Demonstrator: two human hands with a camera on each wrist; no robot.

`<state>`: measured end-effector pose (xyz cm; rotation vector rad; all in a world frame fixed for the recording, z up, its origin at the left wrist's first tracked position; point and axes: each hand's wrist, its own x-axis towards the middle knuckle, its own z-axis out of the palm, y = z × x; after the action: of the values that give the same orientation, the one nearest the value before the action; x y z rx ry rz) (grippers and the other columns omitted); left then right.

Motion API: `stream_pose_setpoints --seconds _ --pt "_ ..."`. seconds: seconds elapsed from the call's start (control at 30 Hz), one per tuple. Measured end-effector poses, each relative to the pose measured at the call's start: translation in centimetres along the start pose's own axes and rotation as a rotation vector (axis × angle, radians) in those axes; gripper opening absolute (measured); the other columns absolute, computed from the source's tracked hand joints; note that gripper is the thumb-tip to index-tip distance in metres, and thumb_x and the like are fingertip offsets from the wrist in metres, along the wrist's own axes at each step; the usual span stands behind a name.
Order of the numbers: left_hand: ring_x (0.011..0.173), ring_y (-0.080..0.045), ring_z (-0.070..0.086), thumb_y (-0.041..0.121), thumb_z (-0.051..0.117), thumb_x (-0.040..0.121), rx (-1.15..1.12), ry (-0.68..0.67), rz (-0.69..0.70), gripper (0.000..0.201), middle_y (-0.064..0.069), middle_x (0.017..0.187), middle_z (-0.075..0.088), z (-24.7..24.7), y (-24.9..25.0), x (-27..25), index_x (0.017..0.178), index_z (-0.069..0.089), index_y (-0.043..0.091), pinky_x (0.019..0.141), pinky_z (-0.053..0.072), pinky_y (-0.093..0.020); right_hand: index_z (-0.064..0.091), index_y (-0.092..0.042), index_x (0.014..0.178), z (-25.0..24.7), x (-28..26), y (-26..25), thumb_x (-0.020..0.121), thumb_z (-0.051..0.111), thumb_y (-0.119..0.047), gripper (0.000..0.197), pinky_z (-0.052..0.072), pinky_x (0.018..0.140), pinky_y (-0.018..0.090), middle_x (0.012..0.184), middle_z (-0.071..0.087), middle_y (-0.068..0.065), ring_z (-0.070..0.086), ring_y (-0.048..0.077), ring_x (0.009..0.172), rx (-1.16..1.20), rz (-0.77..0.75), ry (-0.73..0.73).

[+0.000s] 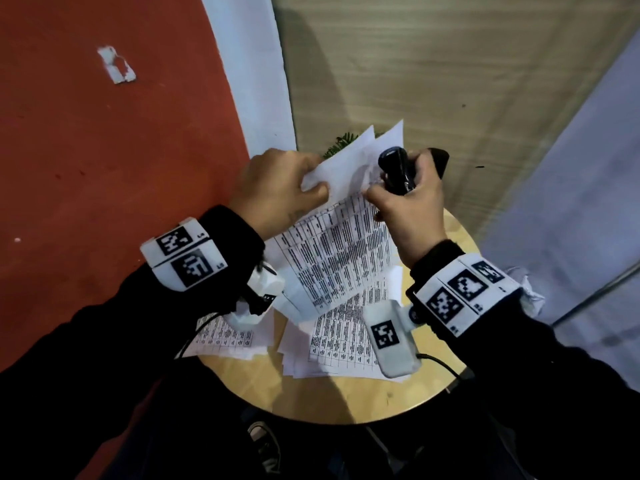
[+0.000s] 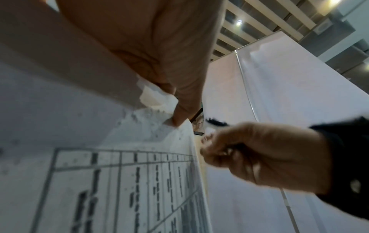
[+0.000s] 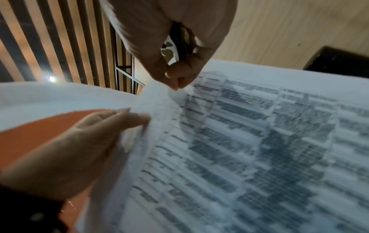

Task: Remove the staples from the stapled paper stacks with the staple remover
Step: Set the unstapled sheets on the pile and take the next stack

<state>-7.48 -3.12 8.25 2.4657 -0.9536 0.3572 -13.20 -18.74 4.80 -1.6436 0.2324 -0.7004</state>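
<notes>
I hold a stack of printed table sheets up above the round wooden table. My left hand pinches the folded-back top pages near the upper corner; in the left wrist view that left hand grips the torn white corner. My right hand grips the black staple remover in its palm while its thumb and forefinger pinch a sheet's corner. In the right wrist view the remover's metal part shows inside the right hand, above the printed sheets. No staple is visible.
More printed sheets lie spread on the table under my wrists. Crumpled white paper sits at the table's right edge. A red floor lies to the left, wooden flooring beyond, and a white partition to the right.
</notes>
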Motion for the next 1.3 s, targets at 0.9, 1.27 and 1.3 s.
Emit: stream_pose_setpoints --seconds 0.9,1.27,1.3 --pt "0.076 0.004 0.058 0.024 0.07 0.078 -0.596 -0.286 0.108 0.024 0.016 0.079 0.068 -2.4 -3.6 1.5 0.095 0.059 0.012 0.072 0.045 -0.013 0.065 -0.015 0.082 -4.5 2.1 1.3 0.079 0.058 0.012 0.028 0.042 0.043 0.011 0.069 0.07 -0.005 0.067 0.007 0.058 0.02 0.22 -0.712" --pt "0.07 0.001 0.068 0.052 0.091 0.023 -1.015 -0.023 -0.372 0.066 0.014 0.075 0.073 -1.5 -7.8 -2.6 0.08 0.075 0.021 0.063 0.056 -0.021 0.057 -0.014 0.085 -3.9 3.5 0.8 0.085 0.05 0.005 0.021 0.043 0.044 0.013 0.06 0.064 -0.01 0.062 0.004 0.051 0.419 0.265 -0.319" --pt "0.072 0.0 0.069 0.044 0.091 0.032 -1.012 -0.035 -0.413 0.063 0.013 0.075 0.073 -0.2 -7.4 -3.2 0.085 0.073 0.017 0.065 0.056 -0.018 0.057 -0.014 0.084 -3.3 3.3 1.4 0.086 0.051 0.005 0.02 0.043 0.043 0.012 0.058 0.064 -0.01 0.062 0.004 0.051 0.417 0.29 -0.308"
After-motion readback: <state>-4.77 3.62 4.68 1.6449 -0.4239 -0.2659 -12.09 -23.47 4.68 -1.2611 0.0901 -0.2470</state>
